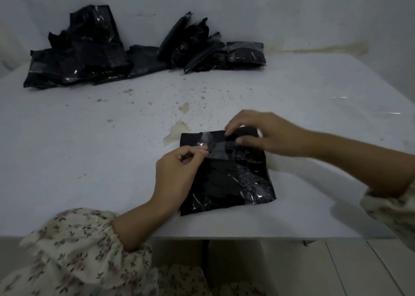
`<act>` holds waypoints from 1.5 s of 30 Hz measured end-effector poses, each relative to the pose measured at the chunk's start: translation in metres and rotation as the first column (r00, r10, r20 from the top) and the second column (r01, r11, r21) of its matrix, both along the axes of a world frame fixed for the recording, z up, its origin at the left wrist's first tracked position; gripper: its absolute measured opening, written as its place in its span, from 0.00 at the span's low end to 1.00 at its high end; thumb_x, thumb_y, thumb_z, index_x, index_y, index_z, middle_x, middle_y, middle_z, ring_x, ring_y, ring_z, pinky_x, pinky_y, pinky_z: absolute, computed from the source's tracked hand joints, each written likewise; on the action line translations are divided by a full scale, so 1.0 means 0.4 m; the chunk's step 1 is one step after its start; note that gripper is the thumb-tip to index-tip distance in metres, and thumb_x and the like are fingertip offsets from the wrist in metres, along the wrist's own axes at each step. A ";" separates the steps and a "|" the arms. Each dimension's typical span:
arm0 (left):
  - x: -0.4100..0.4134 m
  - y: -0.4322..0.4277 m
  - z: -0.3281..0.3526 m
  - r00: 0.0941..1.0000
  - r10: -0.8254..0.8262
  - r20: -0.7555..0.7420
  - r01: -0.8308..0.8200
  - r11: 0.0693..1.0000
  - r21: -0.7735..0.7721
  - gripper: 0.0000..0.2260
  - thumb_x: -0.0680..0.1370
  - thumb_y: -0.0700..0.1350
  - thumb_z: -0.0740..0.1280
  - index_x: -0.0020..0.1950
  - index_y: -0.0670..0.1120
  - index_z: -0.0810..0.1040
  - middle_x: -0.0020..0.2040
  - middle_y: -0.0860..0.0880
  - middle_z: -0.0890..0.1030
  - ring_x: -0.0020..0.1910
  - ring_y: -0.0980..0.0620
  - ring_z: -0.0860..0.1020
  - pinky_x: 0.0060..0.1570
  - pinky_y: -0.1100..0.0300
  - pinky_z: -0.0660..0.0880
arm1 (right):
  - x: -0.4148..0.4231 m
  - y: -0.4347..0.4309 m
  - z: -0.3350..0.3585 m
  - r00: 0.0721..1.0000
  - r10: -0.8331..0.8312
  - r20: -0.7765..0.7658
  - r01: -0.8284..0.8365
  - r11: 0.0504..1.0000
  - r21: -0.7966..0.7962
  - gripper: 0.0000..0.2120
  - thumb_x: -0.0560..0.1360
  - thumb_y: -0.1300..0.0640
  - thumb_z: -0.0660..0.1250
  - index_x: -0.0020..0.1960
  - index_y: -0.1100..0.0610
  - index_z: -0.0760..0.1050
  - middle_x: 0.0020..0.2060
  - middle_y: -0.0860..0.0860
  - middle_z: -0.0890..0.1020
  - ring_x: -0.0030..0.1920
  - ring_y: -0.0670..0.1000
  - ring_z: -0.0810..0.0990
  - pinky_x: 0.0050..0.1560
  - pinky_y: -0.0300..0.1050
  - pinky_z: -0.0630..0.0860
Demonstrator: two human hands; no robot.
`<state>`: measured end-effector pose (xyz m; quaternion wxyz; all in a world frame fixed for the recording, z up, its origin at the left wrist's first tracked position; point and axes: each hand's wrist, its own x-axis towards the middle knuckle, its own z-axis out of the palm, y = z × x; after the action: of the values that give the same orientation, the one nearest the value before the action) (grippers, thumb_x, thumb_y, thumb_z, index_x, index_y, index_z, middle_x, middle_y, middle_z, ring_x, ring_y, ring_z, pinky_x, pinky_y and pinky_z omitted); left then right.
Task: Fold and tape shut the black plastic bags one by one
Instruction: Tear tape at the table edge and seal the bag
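A black plastic bag lies flat on the white table near its front edge. A strip of clear tape stretches across the bag's upper part. My left hand pinches the left end of the tape between thumb and fingers at the bag's left edge. My right hand reaches in from the right, its fingers curled over the bag's top right corner and the tape's right end. What the right hand grips under its fingers is hidden.
A heap of black plastic bags leans on the wall at the back left. A second group of black packets stands at the back centre. A clear plastic sheet lies at the right. The table's front edge is close below the bag.
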<state>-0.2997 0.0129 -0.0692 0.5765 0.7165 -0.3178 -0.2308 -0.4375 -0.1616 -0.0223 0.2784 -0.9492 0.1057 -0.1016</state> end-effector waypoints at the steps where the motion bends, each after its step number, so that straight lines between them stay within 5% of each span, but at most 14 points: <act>1: 0.001 0.000 0.001 1.000 -0.002 -0.001 0.002 1.000 0.003 0.05 0.76 0.42 0.70 0.42 0.46 0.85 0.44 0.59 0.85 0.46 0.67 0.80 0.47 0.75 0.73 | 0.003 0.021 -0.028 1.000 0.011 0.020 -0.011 0.999 -0.045 0.11 0.75 0.58 0.69 0.57 0.57 0.78 0.54 0.51 0.78 0.56 0.46 0.76 0.60 0.39 0.70; 6: 0.017 0.004 0.022 0.995 -0.094 -0.036 0.096 0.994 0.043 0.08 0.78 0.44 0.67 0.45 0.49 0.86 0.47 0.60 0.85 0.50 0.66 0.79 0.55 0.66 0.74 | -0.010 0.069 -0.102 0.991 -0.091 0.096 0.102 0.988 -0.116 0.17 0.75 0.55 0.70 0.63 0.55 0.74 0.59 0.48 0.74 0.57 0.47 0.75 0.58 0.43 0.73; 13: 0.076 0.039 0.047 0.909 -0.341 0.240 0.299 0.934 0.194 0.10 0.80 0.49 0.62 0.51 0.55 0.84 0.51 0.63 0.81 0.53 0.71 0.75 0.49 0.79 0.67 | -0.008 0.076 -0.095 0.984 -0.162 0.074 0.168 0.982 -0.086 0.18 0.74 0.52 0.71 0.62 0.55 0.74 0.53 0.44 0.72 0.53 0.47 0.75 0.55 0.40 0.71; 21: 0.110 0.046 0.039 0.855 -0.453 0.252 0.416 0.889 0.189 0.11 0.78 0.46 0.66 0.58 0.58 0.80 0.55 0.61 0.80 0.55 0.68 0.76 0.54 0.75 0.70 | 0.015 0.072 -0.054 0.973 -0.220 -0.066 0.218 0.975 -0.029 0.29 0.72 0.46 0.72 0.70 0.52 0.69 0.56 0.47 0.76 0.57 0.46 0.75 0.60 0.45 0.73; 25: 0.118 0.053 0.019 0.807 -0.499 0.315 0.442 0.865 0.237 0.15 0.79 0.45 0.66 0.64 0.58 0.76 0.59 0.60 0.77 0.59 0.67 0.74 0.58 0.72 0.70 | 0.072 0.067 -0.006 0.936 -0.248 -0.251 0.215 0.965 -0.151 0.20 0.76 0.41 0.63 0.64 0.48 0.74 0.48 0.47 0.75 0.51 0.48 0.76 0.54 0.45 0.72; 32: 0.131 0.047 0.021 0.841 -0.498 0.209 0.462 0.864 0.200 0.12 0.79 0.43 0.66 0.58 0.59 0.79 0.58 0.60 0.78 0.57 0.69 0.74 0.54 0.77 0.67 | 0.137 0.072 0.016 0.901 -0.248 -0.355 0.234 0.969 -0.084 0.06 0.80 0.49 0.61 0.47 0.49 0.74 0.37 0.42 0.73 0.39 0.46 0.72 0.44 0.44 0.68; 37: 0.136 0.051 0.009 0.848 -0.490 0.203 0.459 0.870 0.178 0.12 0.79 0.42 0.65 0.58 0.57 0.80 0.59 0.59 0.78 0.58 0.66 0.75 0.58 0.74 0.68 | 0.148 0.087 0.007 0.878 -0.300 -0.373 0.279 0.954 -0.112 0.08 0.81 0.48 0.59 0.44 0.46 0.72 0.42 0.47 0.69 0.39 0.49 0.72 0.36 0.42 0.66; 45: 0.139 0.052 0.005 0.857 -0.461 0.230 0.442 0.887 0.131 0.12 0.80 0.42 0.64 0.57 0.56 0.81 0.56 0.58 0.80 0.57 0.65 0.76 0.56 0.75 0.69 | 0.148 0.104 0.017 0.852 -0.331 -0.405 0.304 0.944 -0.130 0.07 0.81 0.47 0.57 0.47 0.45 0.71 0.51 0.51 0.64 0.44 0.54 0.75 0.46 0.45 0.71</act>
<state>-0.2441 0.0336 -0.0671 0.4339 0.6662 -0.5395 -0.2773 -0.3782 -0.1200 -0.0156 0.1991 -0.9260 0.3154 0.0581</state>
